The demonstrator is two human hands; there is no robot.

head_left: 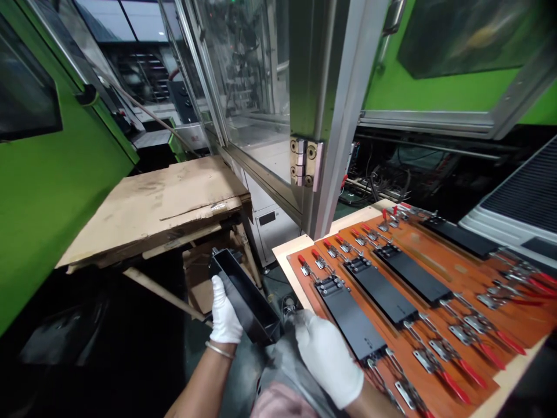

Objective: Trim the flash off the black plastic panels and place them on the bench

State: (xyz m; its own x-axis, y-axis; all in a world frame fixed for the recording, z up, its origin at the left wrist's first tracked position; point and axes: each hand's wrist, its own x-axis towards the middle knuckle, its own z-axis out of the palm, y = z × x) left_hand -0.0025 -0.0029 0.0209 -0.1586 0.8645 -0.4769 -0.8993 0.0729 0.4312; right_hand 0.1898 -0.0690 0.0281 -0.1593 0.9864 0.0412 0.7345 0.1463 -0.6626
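Observation:
A long black open-topped box (246, 299) is tilted in front of me, with its hollow inside facing up. My left hand (225, 313), in a white glove, grips it along its left side. Close to the box's near right end is my right hand (328, 360), also gloved in white. Its fingers are curled together, and whatever they may hold is hidden. To the right lies an orange board (444, 348) carrying several black rectangular parts, among them a front part (350, 319). Red-handled toggle clamps (456, 386) stand at both ends of these parts.
A cardboard-covered table (165, 197) stands at the left, with a cardboard box (195, 278) beneath it. A hinged metal door frame (319, 116) rises in the middle. Green machine panels (100, 203) flank both sides. Cables (383, 180) lie behind the board.

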